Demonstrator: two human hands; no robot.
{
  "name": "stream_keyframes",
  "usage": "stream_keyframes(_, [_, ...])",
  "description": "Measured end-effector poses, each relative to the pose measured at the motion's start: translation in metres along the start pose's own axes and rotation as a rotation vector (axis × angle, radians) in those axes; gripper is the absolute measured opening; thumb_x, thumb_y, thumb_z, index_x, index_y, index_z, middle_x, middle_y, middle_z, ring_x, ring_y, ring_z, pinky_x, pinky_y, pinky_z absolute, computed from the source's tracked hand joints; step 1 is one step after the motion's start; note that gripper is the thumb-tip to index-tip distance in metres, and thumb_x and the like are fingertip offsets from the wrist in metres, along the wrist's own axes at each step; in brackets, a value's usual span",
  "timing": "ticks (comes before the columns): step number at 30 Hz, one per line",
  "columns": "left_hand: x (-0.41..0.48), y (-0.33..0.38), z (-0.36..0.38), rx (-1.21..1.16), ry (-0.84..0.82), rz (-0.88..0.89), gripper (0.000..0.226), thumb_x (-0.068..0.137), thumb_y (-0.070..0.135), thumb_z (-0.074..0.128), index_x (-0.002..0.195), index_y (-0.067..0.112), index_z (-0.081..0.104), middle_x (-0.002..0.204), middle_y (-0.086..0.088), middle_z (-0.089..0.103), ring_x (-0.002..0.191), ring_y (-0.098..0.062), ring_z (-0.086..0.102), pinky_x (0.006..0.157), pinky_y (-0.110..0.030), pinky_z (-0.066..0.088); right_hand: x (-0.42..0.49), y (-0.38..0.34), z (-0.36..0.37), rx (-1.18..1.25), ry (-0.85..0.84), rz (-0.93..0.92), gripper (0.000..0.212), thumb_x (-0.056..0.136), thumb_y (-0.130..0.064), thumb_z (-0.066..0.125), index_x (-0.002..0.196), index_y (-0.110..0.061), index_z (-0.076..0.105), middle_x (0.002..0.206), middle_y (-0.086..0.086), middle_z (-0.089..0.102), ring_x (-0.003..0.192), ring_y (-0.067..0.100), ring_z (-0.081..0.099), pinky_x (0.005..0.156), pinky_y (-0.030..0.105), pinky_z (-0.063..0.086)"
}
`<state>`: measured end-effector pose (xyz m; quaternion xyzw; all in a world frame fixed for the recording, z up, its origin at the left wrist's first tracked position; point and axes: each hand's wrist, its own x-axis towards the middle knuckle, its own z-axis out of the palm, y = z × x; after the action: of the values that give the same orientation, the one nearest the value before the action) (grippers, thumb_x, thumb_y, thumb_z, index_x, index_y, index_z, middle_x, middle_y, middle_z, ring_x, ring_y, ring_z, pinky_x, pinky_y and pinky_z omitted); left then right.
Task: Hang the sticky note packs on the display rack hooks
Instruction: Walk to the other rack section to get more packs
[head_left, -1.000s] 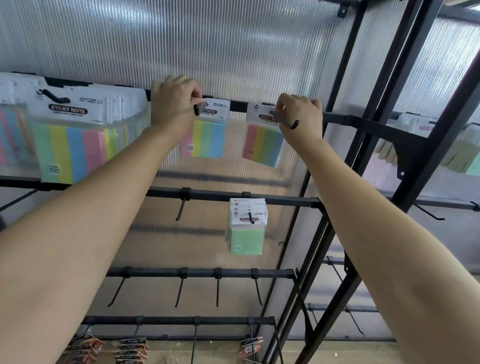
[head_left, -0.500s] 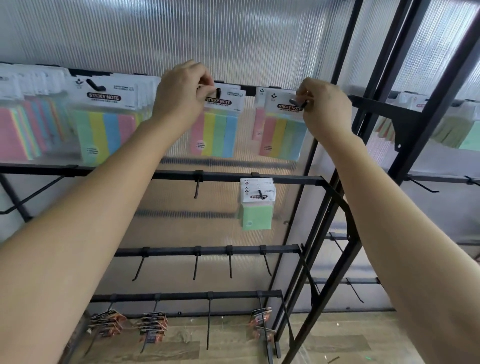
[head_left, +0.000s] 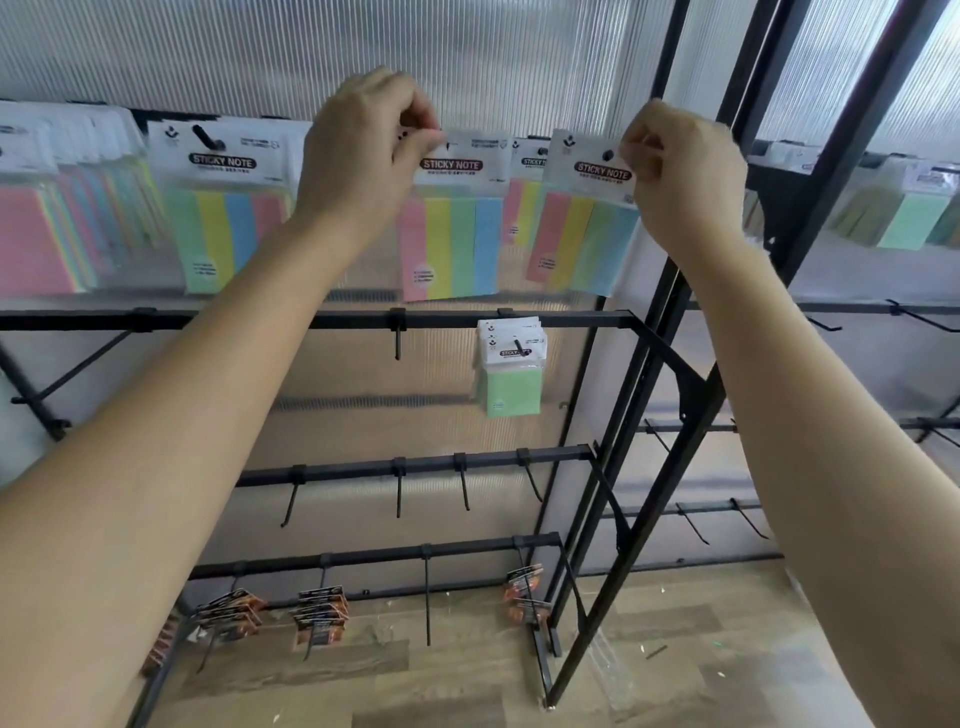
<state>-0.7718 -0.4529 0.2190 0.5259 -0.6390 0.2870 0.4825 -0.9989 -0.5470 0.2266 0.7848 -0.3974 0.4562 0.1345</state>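
- L-side pack: four colour strips under a white "STICKY NOTE" card; up at the top row of the rack, mid-bay. The left hand pinches the card's upper-left corner, fingers curled tight on it.
- R-side pack: same type, a bit tilted, just right of the first. The right hand pinches the card's upper-right edge.
- Dark hook tip shows at the R-side card's hole, so prob. threaded. On the L-side pack, fingers cover the hole, can't tell.
- Progress, my read: both packs at or on their hooks, neither let go yet. To do: seat them, release, fetch more.
- Top row, rest: one more strip pack hangs behind, between the two. A full hook of strip packs sits left of the left hand, w/ a thick stack at far left.
- Second rail: green packs on one hook, several deep; bare hook beside.
- Third rail: four hooks seen, all bare.
- Bottom rail: dark orange-black packs, type unclear; some hooks bare.
- Next bay, right: pale green packs on its top row, blurred.
- Many hooks free, so the job looks partway at best.
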Motion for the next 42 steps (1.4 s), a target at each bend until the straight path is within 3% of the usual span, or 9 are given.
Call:
stream_keyframes(4, [-0.004,0.011,0.0,-0.058,-0.04,0.01,0.021,0.088,0.023,0.057,0.089,0.002,0.061,0.089,-0.006,0.058,0.087,-0.018,0.049,0.072,-0.02,0.031,-0.011,-0.004,-0.011,0.002,-0.002,0.034,0.018,0.09,-0.005,0.042,0.095,-0.007,0.059,0.1,0.008,0.065,0.094,0.028,0.059,0.072,0.044,0.049])
stream_keyframes(9, [-0.028,0.019,0.016,-0.122,-0.119,-0.016,0.015,0.086,0.019,0.058,0.086,0.004,0.06,0.085,0.0,0.054,0.085,-0.015,0.048,0.07,-0.024,0.032,-0.039,-0.002,-0.015,-0.02,-0.033,0.085,0.018,0.091,-0.007,0.044,0.097,-0.009,0.06,0.101,0.005,0.065,0.093,0.024,0.058,0.07,0.035,0.045])
stream_keyframes(14, [-0.056,0.039,0.042,-0.176,-0.206,-0.023,0.014,0.087,0.018,0.06,0.086,0.005,0.061,0.084,0.005,0.05,0.081,-0.011,0.044,0.068,-0.019,0.027,-0.083,0.009,-0.017,-0.068,-0.052,0.131,0.018,0.091,-0.006,0.043,0.094,-0.009,0.06,0.096,0.003,0.063,0.083,0.016,0.051,0.061,0.026,0.027])
stream_keyframes(20, [-0.075,0.073,0.077,-0.23,-0.298,0.003,0.01,0.086,0.015,0.061,0.083,0.005,0.06,0.082,0.003,0.051,0.081,-0.011,0.043,0.069,-0.021,0.027,-0.134,0.042,-0.024,-0.126,-0.077,0.235,0.018,0.086,-0.003,0.043,0.089,-0.01,0.06,0.091,0.003,0.062,0.081,0.022,0.052,0.06,0.027,0.029])
stream_keyframes(23, [-0.085,0.094,0.098,-0.299,-0.345,-0.015,0.008,0.086,0.012,0.061,0.081,0.006,0.06,0.081,0.002,0.052,0.079,-0.013,0.046,0.068,-0.024,0.03,-0.157,0.065,-0.033,-0.158,-0.106,0.282,0.017,0.087,-0.004,0.044,0.089,-0.012,0.059,0.089,0.003,0.06,0.078,0.018,0.047,0.059,0.027,0.028])
stream_keyframes(31, [-0.108,0.166,0.165,-0.366,-0.454,-0.042,0.006,0.087,0.012,0.06,0.081,0.008,0.059,0.082,0.003,0.053,0.084,-0.019,0.049,0.072,-0.032,0.038,-0.205,0.151,-0.067,-0.192,-0.137,0.361,0.012,0.087,-0.005,0.05,0.086,-0.011,0.06,0.087,0.003,0.062,0.08,0.025,0.055,0.057,0.029,0.032])
stream_keyframes(34, [-0.111,0.2,0.191,-0.378,-0.47,-0.05,0.006,0.087,0.012,0.059,0.082,0.008,0.059,0.083,0.002,0.053,0.083,-0.014,0.047,0.07,-0.029,0.036,-0.217,0.188,-0.084,-0.194,-0.163,0.389,0.01,0.086,-0.006,0.051,0.086,-0.011,0.06,0.087,0.003,0.062,0.083,0.026,0.056,0.059,0.031,0.037])
stream_keyframes(39, [-0.108,0.267,0.239,-0.367,-0.448,-0.039,0.006,0.087,0.012,0.059,0.083,0.008,0.061,0.082,0.005,0.051,0.082,-0.009,0.04,0.07,-0.021,0.026,-0.229,0.25,-0.112,-0.19,-0.179,0.414,0.01,0.087,-0.007,0.049,0.087,-0.011,0.058,0.086,0.003,0.059,0.085,0.024,0.053,0.06,0.029,0.028])
stream_keyframes(42, [-0.103,0.304,0.267,-0.366,-0.424,-0.075,0.008,0.088,0.014,0.058,0.083,0.008,0.06,0.083,0.005,0.053,0.084,-0.011,0.042,0.075,-0.025,0.032,-0.234,0.286,-0.127,-0.176,-0.176,0.457,0.011,0.087,-0.007,0.048,0.086,-0.012,0.058,0.087,0.003,0.06,0.084,0.024,0.052,0.06,0.029,0.027])
